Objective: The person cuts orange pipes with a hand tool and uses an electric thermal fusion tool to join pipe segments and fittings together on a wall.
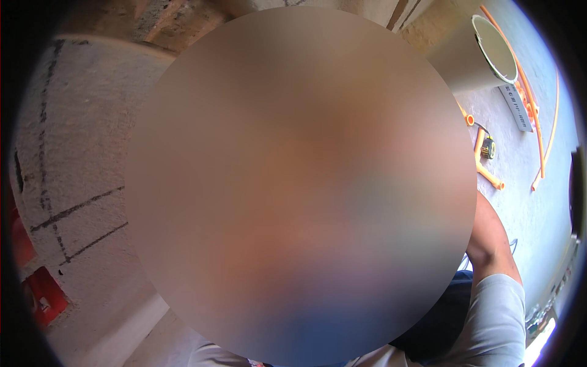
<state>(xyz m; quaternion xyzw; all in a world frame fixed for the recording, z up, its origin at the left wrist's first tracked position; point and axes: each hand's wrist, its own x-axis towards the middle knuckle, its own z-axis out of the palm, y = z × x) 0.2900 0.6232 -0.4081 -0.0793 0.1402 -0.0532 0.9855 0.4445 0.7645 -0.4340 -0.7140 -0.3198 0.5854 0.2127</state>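
**Cannot tell the grip of either hand beneath a broad round blur**

Cannot say whether spread, pressed together or pinching anything: with left hand and right hand both lost in the blur, can follow only the right arm (pixel 492 235), bare below a pale grey sleeve (pixel 498 306), as far as the blur's edge.

Nearest to that arm in clear view, just above it in the picture, lies on the pale grey floor (pixel 520 208): see a branched orange pipe piece (pixel 487 175). Runs almost up and down along its upper limb, then slants off along its lower one, pointing to the lower right. Cannot trace its full long axis, being partly covered by the blur. Looks smooth and plain orange, with a slightly wider, socket-like end.

Close beside it, see a small black-and-yellow tape measure (pixel 488 148); above, another orange fitting (pixel 469 120) with a ring-like end. Farther right, see long thin orange pipes (pixel 542 147), bowed in this view; at upper right, a wide off-white tube (pixel 455 64), mouth turned rightward.
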